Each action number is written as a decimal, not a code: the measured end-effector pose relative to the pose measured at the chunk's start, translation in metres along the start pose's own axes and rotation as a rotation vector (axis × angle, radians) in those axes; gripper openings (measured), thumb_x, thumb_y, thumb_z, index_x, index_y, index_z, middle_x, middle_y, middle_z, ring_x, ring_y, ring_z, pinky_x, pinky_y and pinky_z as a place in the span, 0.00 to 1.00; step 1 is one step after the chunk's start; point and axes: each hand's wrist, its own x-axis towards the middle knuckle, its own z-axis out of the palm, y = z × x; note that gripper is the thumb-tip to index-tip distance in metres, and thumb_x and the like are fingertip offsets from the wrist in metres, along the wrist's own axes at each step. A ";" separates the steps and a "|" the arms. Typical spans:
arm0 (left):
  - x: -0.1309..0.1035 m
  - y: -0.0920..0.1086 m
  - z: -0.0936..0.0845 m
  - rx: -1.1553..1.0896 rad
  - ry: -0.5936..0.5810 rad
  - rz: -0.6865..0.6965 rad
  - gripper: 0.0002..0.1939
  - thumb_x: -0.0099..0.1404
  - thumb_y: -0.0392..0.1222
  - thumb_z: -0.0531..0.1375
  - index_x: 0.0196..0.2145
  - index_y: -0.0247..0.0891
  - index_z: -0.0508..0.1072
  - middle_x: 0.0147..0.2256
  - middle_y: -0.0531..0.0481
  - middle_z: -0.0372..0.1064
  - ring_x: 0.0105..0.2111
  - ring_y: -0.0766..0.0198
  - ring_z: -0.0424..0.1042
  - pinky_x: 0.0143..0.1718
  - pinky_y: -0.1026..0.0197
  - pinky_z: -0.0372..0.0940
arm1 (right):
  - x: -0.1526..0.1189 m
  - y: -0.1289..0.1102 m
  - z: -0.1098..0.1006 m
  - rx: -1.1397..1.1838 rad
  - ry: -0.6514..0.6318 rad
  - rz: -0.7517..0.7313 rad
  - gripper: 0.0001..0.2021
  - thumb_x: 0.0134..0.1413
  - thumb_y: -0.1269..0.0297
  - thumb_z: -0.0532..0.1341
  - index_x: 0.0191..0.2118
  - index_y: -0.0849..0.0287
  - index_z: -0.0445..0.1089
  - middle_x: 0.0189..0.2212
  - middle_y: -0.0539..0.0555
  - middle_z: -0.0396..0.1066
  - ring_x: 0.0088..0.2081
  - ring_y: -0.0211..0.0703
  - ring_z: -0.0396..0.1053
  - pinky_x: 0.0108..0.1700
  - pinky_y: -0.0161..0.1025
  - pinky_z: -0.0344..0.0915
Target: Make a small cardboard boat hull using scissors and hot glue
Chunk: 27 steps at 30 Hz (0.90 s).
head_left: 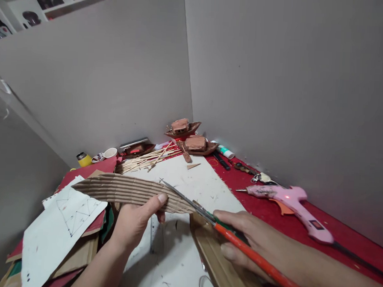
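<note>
- A curved corrugated cardboard strip is gripped by the left hand above the bench, long axis left to right.
- Orange-handled scissors, clasped in the right hand, are met at the strip's right end, blades parted.

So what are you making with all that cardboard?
The left hand holds up a long curved strip of corrugated cardboard. The right hand works orange-handled scissors along its edge. A pink glue gun lies on the red table, with small model boats in the corner.
</note>
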 end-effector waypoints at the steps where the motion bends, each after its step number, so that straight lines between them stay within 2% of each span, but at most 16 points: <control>1: 0.000 0.002 -0.001 0.026 -0.005 0.003 0.19 0.61 0.45 0.62 0.16 0.36 0.70 0.20 0.51 0.66 0.24 0.64 0.65 0.30 0.62 0.62 | 0.000 0.000 0.000 0.008 -0.012 0.000 0.21 0.56 0.46 0.57 0.44 0.58 0.71 0.33 0.55 0.74 0.34 0.47 0.69 0.38 0.38 0.66; 4: -0.002 0.006 -0.002 0.113 0.002 0.014 0.20 0.62 0.46 0.61 0.15 0.37 0.69 0.20 0.51 0.66 0.25 0.64 0.66 0.34 0.61 0.62 | -0.001 0.002 -0.001 0.011 -0.039 0.031 0.19 0.55 0.49 0.58 0.46 0.59 0.70 0.36 0.55 0.74 0.36 0.48 0.70 0.40 0.39 0.66; 7: -0.002 0.009 -0.003 0.168 -0.007 0.028 0.21 0.62 0.47 0.61 0.14 0.37 0.69 0.20 0.50 0.67 0.26 0.64 0.66 0.35 0.61 0.62 | -0.002 0.006 -0.001 -0.012 -0.071 0.077 0.18 0.55 0.50 0.58 0.43 0.59 0.70 0.35 0.55 0.73 0.35 0.48 0.69 0.36 0.38 0.65; 15: -0.002 0.007 -0.004 0.038 -0.066 0.014 0.18 0.62 0.44 0.62 0.17 0.36 0.71 0.19 0.51 0.67 0.23 0.66 0.66 0.30 0.63 0.62 | -0.002 0.017 0.004 0.013 -0.062 0.049 0.15 0.56 0.52 0.58 0.41 0.59 0.71 0.31 0.50 0.70 0.31 0.42 0.65 0.34 0.34 0.62; 19: -0.003 0.007 -0.005 0.015 -0.070 0.008 0.17 0.61 0.45 0.63 0.18 0.35 0.71 0.20 0.51 0.67 0.24 0.66 0.66 0.28 0.63 0.62 | -0.004 0.016 0.002 -0.039 -0.058 0.018 0.15 0.55 0.51 0.59 0.37 0.59 0.71 0.31 0.51 0.71 0.31 0.43 0.66 0.33 0.33 0.62; 27: -0.002 0.005 -0.006 0.035 -0.067 0.028 0.17 0.62 0.44 0.63 0.18 0.36 0.72 0.21 0.51 0.67 0.24 0.66 0.66 0.28 0.64 0.62 | -0.005 0.015 0.001 -0.158 -0.030 0.031 0.18 0.53 0.47 0.60 0.39 0.57 0.70 0.29 0.53 0.71 0.28 0.43 0.66 0.32 0.35 0.63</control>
